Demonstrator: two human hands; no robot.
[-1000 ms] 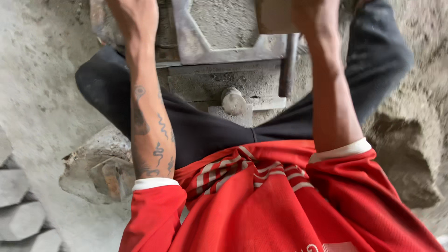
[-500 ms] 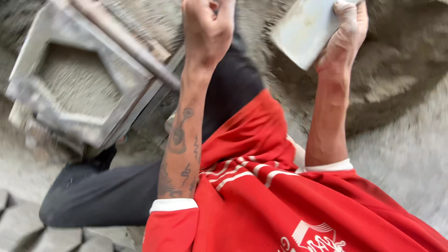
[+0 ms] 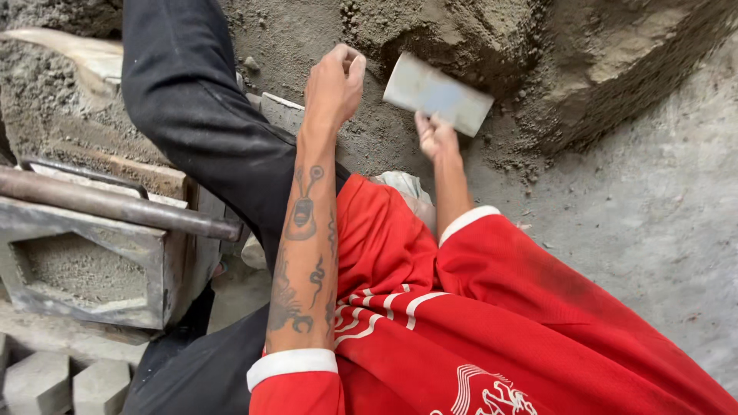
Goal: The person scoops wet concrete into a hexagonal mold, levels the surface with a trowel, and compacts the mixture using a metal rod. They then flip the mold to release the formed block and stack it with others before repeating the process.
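Red short-sleeved jersey [image 3: 492,323], white-banded cuffs, white stripes and white crest print. Black trousers [image 3: 207,138], dusty. Left forearm [image 3: 304,253] carries dark line tattoos, one figure with antennae.

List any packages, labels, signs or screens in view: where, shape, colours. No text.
No packages, signs or screens.
Printed crest: white line emblem on the front of the red shirt, bottom centre, partly cut off by the frame edge.
White stripes: curved bands across the red shirt, beside the left forearm.
Flat plate: plain pale grey rectangle held in the right hand against the sand heap; no marking visible.
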